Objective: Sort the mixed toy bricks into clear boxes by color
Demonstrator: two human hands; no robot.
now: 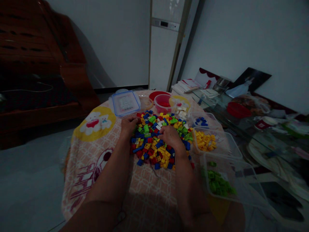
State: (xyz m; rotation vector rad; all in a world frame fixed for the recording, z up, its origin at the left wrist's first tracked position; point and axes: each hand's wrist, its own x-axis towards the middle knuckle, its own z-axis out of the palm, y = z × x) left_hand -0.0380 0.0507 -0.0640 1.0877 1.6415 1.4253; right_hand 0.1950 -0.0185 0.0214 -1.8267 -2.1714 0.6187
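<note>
A mixed pile of toy building bricks (147,138) in red, blue, yellow, green and white lies in the middle of the table. At the pile's left edge is my left hand (128,126), its fingers curled together beside red and blue bricks. My right hand (170,136) reaches into the centre of the pile, thumb and fingers drawn together close to white and blue bricks. What either hand holds, if anything, is hidden or too small to name.
Clear boxes at the right hold blue bricks (201,121), yellow bricks (205,140) and green bricks (220,183). Behind the pile stand a round tub (163,102) with red bricks, loose white bricks (181,112) and a blue-rimmed lid (126,103). A cluttered glass table (218,111) adjoins at right.
</note>
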